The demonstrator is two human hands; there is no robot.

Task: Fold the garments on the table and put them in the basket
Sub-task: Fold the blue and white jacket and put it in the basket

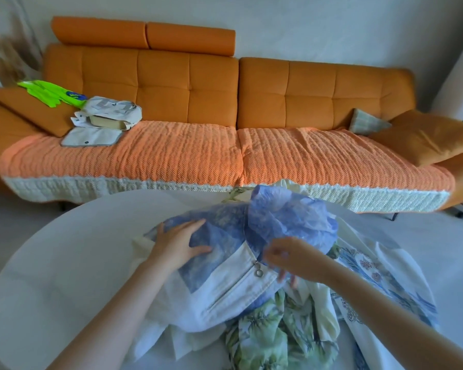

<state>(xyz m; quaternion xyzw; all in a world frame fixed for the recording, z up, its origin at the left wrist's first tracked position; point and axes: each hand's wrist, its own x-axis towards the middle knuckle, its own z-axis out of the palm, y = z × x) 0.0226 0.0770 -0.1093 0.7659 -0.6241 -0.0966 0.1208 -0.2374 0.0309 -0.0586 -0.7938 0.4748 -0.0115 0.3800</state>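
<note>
blue and white garment [225, 276] with a zipper [233, 284] lies on top of a heap of clothes at the near side of the round white table [64, 263]. the left hand [179, 244] rests flat on its blue part, fingers straight. the right hand [286, 260] (a little blurred) pinches the thin blue layer, which stands up in a puff. under it lie a green leaf-print garment [265, 332], a cream piece [324, 308] and a flowered white cloth [372, 276]. behind the table stands an orange sofa [225, 84].
</note>
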